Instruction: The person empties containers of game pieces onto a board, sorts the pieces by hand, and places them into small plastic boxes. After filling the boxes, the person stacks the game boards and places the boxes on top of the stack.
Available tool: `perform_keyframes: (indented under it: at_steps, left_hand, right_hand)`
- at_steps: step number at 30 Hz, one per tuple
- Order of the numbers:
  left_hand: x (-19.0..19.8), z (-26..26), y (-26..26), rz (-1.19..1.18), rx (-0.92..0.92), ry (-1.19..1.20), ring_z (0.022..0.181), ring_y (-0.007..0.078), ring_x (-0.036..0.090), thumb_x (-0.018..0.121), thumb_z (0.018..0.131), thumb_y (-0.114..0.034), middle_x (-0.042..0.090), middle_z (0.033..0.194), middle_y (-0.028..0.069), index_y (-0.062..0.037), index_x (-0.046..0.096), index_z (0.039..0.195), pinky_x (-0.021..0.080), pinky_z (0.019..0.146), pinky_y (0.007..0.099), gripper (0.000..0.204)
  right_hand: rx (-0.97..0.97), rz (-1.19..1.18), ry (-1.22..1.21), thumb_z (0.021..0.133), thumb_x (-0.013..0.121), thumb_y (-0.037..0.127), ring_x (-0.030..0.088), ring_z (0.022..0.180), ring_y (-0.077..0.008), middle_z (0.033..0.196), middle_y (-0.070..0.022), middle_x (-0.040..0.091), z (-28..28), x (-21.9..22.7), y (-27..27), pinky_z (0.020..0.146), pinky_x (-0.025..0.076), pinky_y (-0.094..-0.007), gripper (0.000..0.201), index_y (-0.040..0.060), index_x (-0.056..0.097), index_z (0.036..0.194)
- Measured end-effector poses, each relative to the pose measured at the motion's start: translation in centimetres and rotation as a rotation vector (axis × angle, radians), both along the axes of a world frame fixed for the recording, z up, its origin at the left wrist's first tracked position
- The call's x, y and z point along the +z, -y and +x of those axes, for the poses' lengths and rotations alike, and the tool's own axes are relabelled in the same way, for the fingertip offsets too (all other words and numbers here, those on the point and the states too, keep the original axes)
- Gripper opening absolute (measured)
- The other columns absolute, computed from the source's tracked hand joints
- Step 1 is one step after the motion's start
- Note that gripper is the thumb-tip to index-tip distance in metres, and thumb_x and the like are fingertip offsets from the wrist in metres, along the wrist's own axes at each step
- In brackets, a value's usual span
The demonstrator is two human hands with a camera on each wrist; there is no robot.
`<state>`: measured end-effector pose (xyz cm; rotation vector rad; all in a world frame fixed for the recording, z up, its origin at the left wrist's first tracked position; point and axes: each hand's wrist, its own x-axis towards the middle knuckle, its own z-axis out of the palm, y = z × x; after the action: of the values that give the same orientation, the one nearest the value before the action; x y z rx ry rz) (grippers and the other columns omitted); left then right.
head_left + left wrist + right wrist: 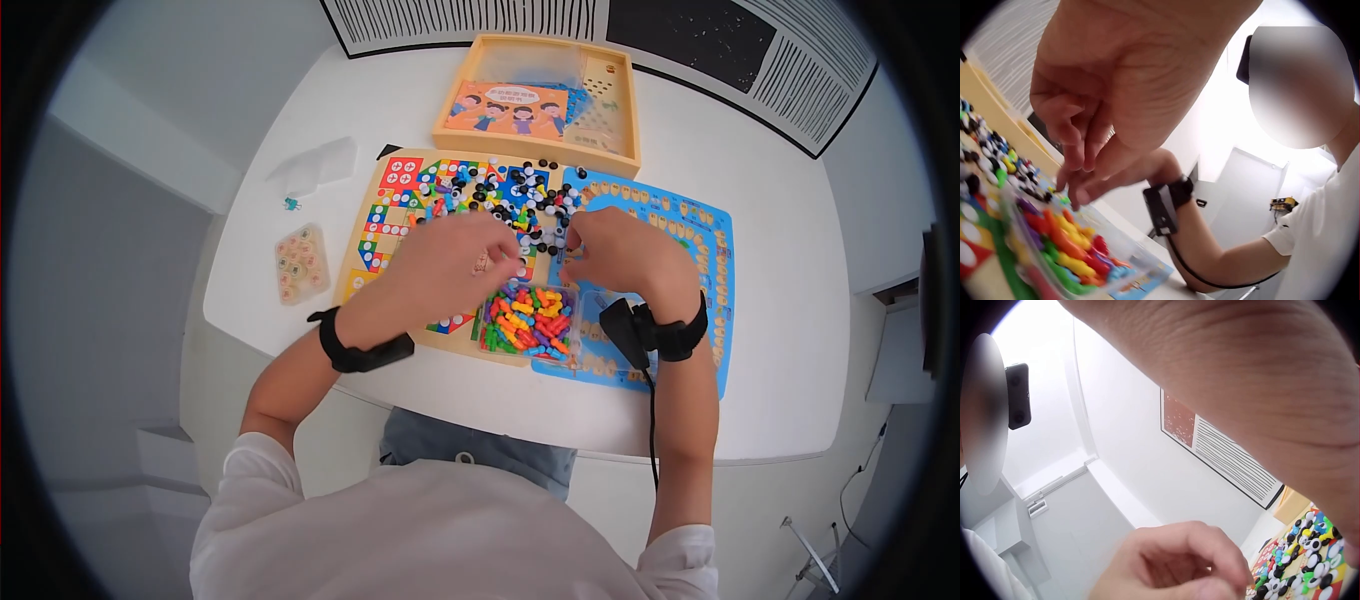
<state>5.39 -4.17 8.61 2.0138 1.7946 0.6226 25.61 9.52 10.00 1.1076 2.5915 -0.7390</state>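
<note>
My left hand (450, 262) hangs over the left rear of a clear plastic box (577, 330), its fingers bent and the fingertips close to the thumb. I cannot tell whether anything small sits between them. Inside the box lie many colourful plastic pegs (528, 322). Across from it, my right hand (625, 250) hovers above the box's right rear corner, finger and thumb apart, nothing visible between them. Beyond both hands, black and white round pieces (545, 235) and some coloured pegs are scattered over a colourful game board (400, 172).
A blue printed board (725, 300) extends to the right. Behind stands a wooden tray (440, 125) with an orange booklet (505, 108) and bagged parts. On the left are a clear lid-like container (325, 165), a small teal piece (292, 203) and a box of round tokens (301, 265).
</note>
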Motion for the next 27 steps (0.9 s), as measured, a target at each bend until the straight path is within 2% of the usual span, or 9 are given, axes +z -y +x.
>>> perform_keyframes:
  at_steps: [1, 3, 8, 10, 12, 19, 22, 25, 27]
  left_hand:
    - [0.0, -1.5, -0.6, 0.038, 0.119, -0.053, 0.076, 0.0178, 0.064, 0.077, 0.093, -0.022, 0.07, 0.091, 0.0057, -0.0063, 0.074, 0.099, 0.052, 0.068, 0.0342, 0.017]
    - [-0.4, -5.1, -2.2, 0.089, 0.226, -0.117, 0.092, 0.0285, 0.071, 0.071, 0.095, -0.022, 0.073, 0.102, 0.01, -0.0069, 0.073, 0.102, 0.057, 0.082, 0.0416, 0.016]
    - [-2.6, -10.6, -6.7, 0.037, 0.217, -0.149, 0.096, 0.0303, 0.072, 0.073, 0.094, -0.022, 0.074, 0.105, 0.0116, -0.005, 0.074, 0.107, 0.057, 0.085, 0.0422, 0.022]
    - [-3.6, -11.1, -8.3, 0.018, 0.159, -0.168, 0.098, 0.0307, 0.072, 0.075, 0.092, -0.023, 0.074, 0.107, 0.0117, -0.0045, 0.074, 0.108, 0.057, 0.086, 0.0423, 0.025]
    - [-4.7, -11.0, -9.6, 0.069, 0.104, -0.298, 0.089, 0.025, 0.072, 0.081, 0.089, -0.023, 0.074, 0.103, 0.0133, 0.0, 0.073, 0.108, 0.058, 0.08, 0.0363, 0.031]
    - [-4.6, -10.7, -11.2, -0.102, 0.125, -0.269, 0.094, 0.0293, 0.074, 0.08, 0.087, -0.029, 0.077, 0.098, 0.0133, -0.0032, 0.076, 0.102, 0.059, 0.082, 0.0406, 0.031]
    - [-3.8, -10.7, -11.1, -0.187, 0.176, -0.24, 0.085, 0.0237, 0.074, 0.084, 0.084, -0.026, 0.076, 0.091, 0.0137, 0.0024, 0.075, 0.099, 0.058, 0.074, 0.0351, 0.033]
    - [-3.2, -10.5, -10.3, -0.134, 0.212, -0.216, 0.079, 0.0207, 0.071, 0.085, 0.08, -0.025, 0.075, 0.088, 0.0116, 0.0021, 0.076, 0.095, 0.056, 0.071, 0.0339, 0.033]
    - [-2.3, -9.7, -9.1, 0.04, 0.244, -0.161, 0.074, 0.0186, 0.066, 0.085, 0.078, -0.025, 0.073, 0.086, 0.0089, 0.0007, 0.077, 0.095, 0.055, 0.069, 0.0323, 0.032]
  right_hand:
    - [-0.007, 0.005, 0.011, 0.085, 0.084, 0.033, 0.071, 0.106, -0.0359, 0.113, -0.0158, 0.074, 0.0, 0.1, 0.1, 0.089, 0.057, -0.0434, 0.041, 0.0082, 0.073, 0.115]
    - [-0.01, 0.012, 0.021, 0.084, 0.084, 0.033, 0.071, 0.106, -0.0356, 0.113, -0.0154, 0.074, -0.2, 0.1, 0.3, 0.089, 0.057, -0.0431, 0.04, 0.0085, 0.073, 0.115]
    - [0.024, 0.028, -0.02, 0.084, 0.084, 0.032, 0.071, 0.105, -0.0354, 0.112, -0.0153, 0.074, -0.1, -0.4, 0.4, 0.088, 0.057, -0.0435, 0.039, 0.0082, 0.073, 0.113]
    - [0.02, 0.013, -0.007, 0.083, 0.084, 0.032, 0.071, 0.104, -0.0355, 0.112, -0.0154, 0.074, -0.3, -0.2, 0.4, 0.087, 0.057, -0.0434, 0.039, 0.0081, 0.073, 0.112]
    - [0.018, -0.006, 0.009, 0.083, 0.084, 0.031, 0.071, 0.104, -0.0357, 0.111, -0.0155, 0.074, -0.3, -0.2, 0.3, 0.087, 0.057, -0.0433, 0.039, 0.0081, 0.073, 0.112]
    - [0.021, 0.034, -0.061, 0.082, 0.085, 0.031, 0.072, 0.1, -0.0334, 0.107, -0.0152, 0.074, 0.4, -0.8, 0.0, 0.084, 0.057, -0.0428, 0.041, 0.0071, 0.073, 0.113]
    - [0.015, 0.04, -0.082, 0.083, 0.084, 0.031, 0.073, 0.098, -0.0319, 0.108, -0.0145, 0.074, 0.5, -0.1, 0.0, 0.083, 0.057, -0.0422, 0.041, 0.0069, 0.073, 0.114]
    - [-0.006, 0.004, -0.068, 0.085, 0.084, 0.033, 0.073, 0.098, -0.0305, 0.109, -0.0141, 0.073, 0.6, 0.3, -0.1, 0.082, 0.057, -0.0415, 0.041, 0.0067, 0.072, 0.114]
    - [-0.021, -0.016, -0.059, 0.085, 0.084, 0.033, 0.073, 0.098, -0.0298, 0.11, -0.0141, 0.073, 0.6, 0.3, -0.2, 0.082, 0.057, -0.0411, 0.041, 0.0067, 0.072, 0.114]
